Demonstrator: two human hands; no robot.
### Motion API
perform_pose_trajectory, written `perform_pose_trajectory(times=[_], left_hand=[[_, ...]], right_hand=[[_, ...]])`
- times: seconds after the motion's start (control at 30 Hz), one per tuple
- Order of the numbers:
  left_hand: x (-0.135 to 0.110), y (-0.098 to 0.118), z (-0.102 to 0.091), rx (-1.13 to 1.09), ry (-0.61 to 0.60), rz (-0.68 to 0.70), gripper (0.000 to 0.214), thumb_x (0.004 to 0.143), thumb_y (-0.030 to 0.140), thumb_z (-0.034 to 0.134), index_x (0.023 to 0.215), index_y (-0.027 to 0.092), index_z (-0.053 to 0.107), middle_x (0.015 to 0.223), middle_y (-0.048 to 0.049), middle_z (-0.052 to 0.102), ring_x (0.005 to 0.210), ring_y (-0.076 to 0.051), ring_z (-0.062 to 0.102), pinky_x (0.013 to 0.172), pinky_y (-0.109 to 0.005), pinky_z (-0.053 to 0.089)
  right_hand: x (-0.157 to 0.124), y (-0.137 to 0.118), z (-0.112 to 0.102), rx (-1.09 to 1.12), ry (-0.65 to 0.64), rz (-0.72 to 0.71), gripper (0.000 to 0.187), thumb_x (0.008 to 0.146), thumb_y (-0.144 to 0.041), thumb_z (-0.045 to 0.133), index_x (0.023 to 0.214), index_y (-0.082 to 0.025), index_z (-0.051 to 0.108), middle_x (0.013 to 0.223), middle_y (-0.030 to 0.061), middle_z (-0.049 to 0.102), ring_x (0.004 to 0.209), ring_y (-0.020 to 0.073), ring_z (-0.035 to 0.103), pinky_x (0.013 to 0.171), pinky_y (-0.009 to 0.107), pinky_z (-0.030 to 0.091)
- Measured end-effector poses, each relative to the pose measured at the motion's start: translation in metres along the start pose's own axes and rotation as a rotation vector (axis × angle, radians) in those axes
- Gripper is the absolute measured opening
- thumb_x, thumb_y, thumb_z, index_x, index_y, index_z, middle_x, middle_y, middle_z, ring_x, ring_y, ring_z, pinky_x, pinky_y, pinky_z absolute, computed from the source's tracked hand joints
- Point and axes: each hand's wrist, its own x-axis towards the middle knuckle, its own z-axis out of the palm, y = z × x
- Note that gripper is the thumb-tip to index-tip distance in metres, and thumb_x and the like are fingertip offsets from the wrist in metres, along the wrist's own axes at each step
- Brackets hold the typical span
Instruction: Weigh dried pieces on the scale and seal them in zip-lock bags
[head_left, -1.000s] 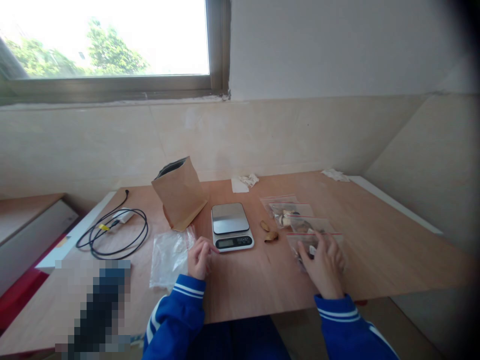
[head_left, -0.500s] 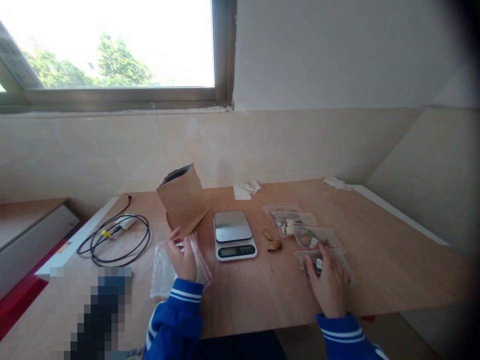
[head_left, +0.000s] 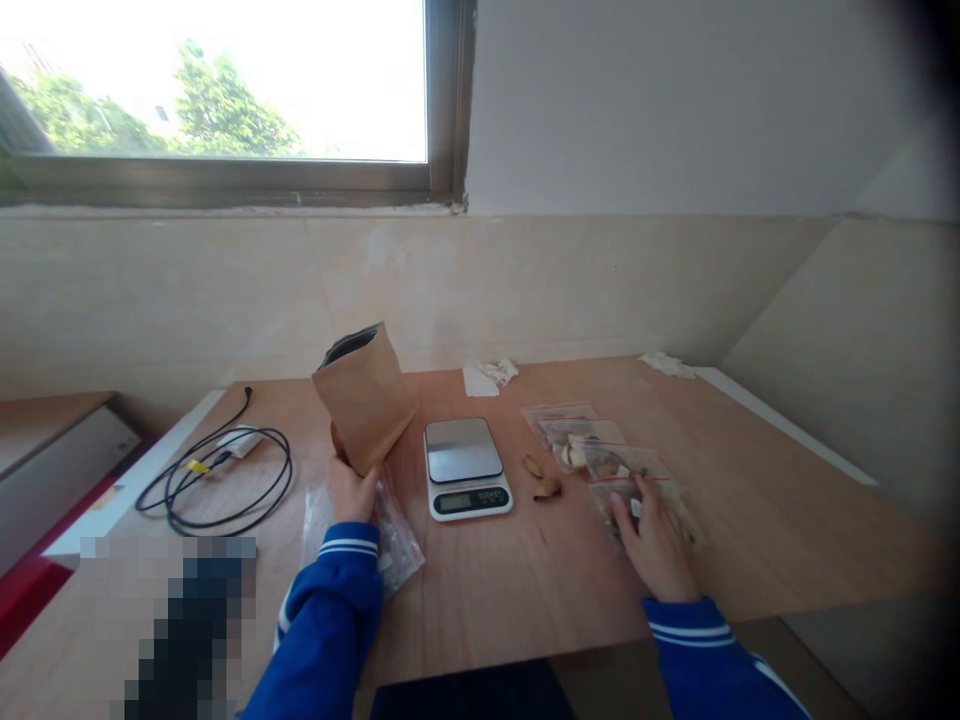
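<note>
My left hand (head_left: 354, 492) is closed around the bottom of a brown paper bag (head_left: 365, 395), thumb at the front and the other fingers mostly hidden at its left side. The bag's top is open and it leans slightly. Beneath that hand and forearm lie clear plastic zip bags (head_left: 401, 550). My right hand (head_left: 660, 540) rests with thumb and fingers apart on a clear zip bag of dark pieces (head_left: 690, 520), nearest me in an overlapping row. Behind it are a zip bag with a small label (head_left: 622, 462) and one holding pale pieces (head_left: 574, 450).
A white kitchen scale (head_left: 469, 470) with a bare steel plate stands between my hands. Two brown dried pieces (head_left: 546, 488) lie right of it. A coiled black cable (head_left: 289, 470) with a white adapter is at left. Crumpled tissue (head_left: 499, 372) lies by the wall.
My left hand has moved forward and left from above the empty plastic bags to the base of the paper bag. My right hand stays on the zip bag. The view has shifted slightly.
</note>
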Motion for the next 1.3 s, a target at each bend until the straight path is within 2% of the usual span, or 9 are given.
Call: perform_pose_trajectory(times=[0.13,0.27,0.43,0.53,0.63,0.9,1.07,1.2,1.3], left_hand=[[0.000,-0.006,0.000,0.003,-0.018,-0.080,0.048,0.074,0.038,0.057,0.113,0.011,0.051,0.103,-0.0172,0.063,0.100,-0.034,0.062,0.084,-0.046,0.049],[0.000,-0.008,0.001,-0.015,-0.010,-0.028,0.046,0.074,0.037,0.057,0.111,0.011,0.051,0.105,-0.0179,0.062,0.101,-0.034,0.061,0.085,-0.047,0.049],[-0.002,-0.008,0.002,-0.007,-0.012,-0.024,0.045,0.076,0.035,0.054,0.113,0.011,0.050,0.110,-0.0193,0.062,0.106,-0.034,0.059,0.089,-0.048,0.047],[-0.003,-0.007,0.002,-0.050,-0.014,-0.032,0.045,0.077,0.031,0.055,0.117,0.014,0.048,0.112,-0.0167,0.062,0.108,-0.032,0.059,0.091,-0.047,0.047],[-0.004,-0.006,0.003,-0.123,-0.016,-0.020,0.051,0.077,0.026,0.054,0.125,0.015,0.044,0.120,-0.0149,0.060,0.113,-0.029,0.057,0.094,-0.043,0.046],[-0.009,0.008,-0.005,-0.078,-0.068,-0.023,0.067,0.078,0.019,0.052,0.141,0.016,0.029,0.132,-0.0142,0.053,0.120,-0.030,0.052,0.100,-0.042,0.043],[-0.011,0.014,-0.009,-0.054,-0.079,-0.039,0.068,0.078,0.016,0.050,0.143,0.017,0.028,0.135,-0.0122,0.052,0.124,-0.029,0.049,0.103,-0.043,0.040],[-0.011,0.013,-0.010,-0.039,-0.082,-0.044,0.069,0.077,0.015,0.049,0.143,0.015,0.028,0.135,-0.0128,0.052,0.124,-0.028,0.049,0.103,-0.041,0.039],[-0.011,0.011,-0.010,-0.013,-0.095,-0.021,0.070,0.077,0.015,0.049,0.143,0.013,0.027,0.139,-0.0137,0.048,0.128,-0.028,0.045,0.105,-0.040,0.038]], right_hand=[[0.007,-0.004,-0.004,-0.010,-0.006,-0.003,0.060,0.094,-0.050,0.025,0.135,-0.010,0.040,0.132,0.0220,0.050,0.122,0.0335,0.048,0.096,0.051,0.040],[0.015,-0.039,-0.019,0.004,0.132,-0.084,0.055,0.093,-0.044,0.033,0.135,-0.009,0.040,0.140,0.0241,0.039,0.129,0.0366,0.038,0.100,0.056,0.035],[0.020,-0.092,-0.006,0.137,-0.203,-0.540,0.043,0.094,-0.028,0.033,0.135,-0.020,0.042,0.147,0.0114,0.033,0.136,0.0254,0.031,0.107,0.045,0.034],[0.022,-0.102,0.022,0.085,-0.253,-0.523,0.046,0.092,-0.028,0.036,0.137,-0.016,0.041,0.146,0.0137,0.035,0.137,0.0283,0.028,0.106,0.046,0.034],[0.023,-0.099,0.043,0.028,-0.303,-0.449,0.040,0.093,-0.026,0.035,0.129,-0.015,0.049,0.133,0.0147,0.050,0.125,0.0277,0.042,0.098,0.043,0.039],[0.026,-0.101,0.037,0.113,-0.256,-0.338,0.028,0.093,-0.023,0.034,0.101,-0.021,0.061,0.100,0.0086,0.062,0.095,0.0250,0.054,0.081,0.039,0.040],[0.048,-0.145,0.035,0.360,-0.196,-0.423,0.027,0.092,-0.023,0.035,0.102,-0.020,0.060,0.096,0.0078,0.063,0.093,0.0235,0.055,0.085,0.038,0.038],[0.066,-0.189,0.048,0.439,-0.334,-0.540,0.027,0.093,-0.024,0.039,0.113,-0.019,0.057,0.110,0.0095,0.064,0.103,0.0254,0.054,0.091,0.043,0.037],[0.069,-0.202,0.061,0.487,-0.403,-0.574,0.039,0.091,-0.030,0.047,0.128,-0.019,0.048,0.120,0.0115,0.061,0.113,0.0267,0.051,0.095,0.046,0.036]])
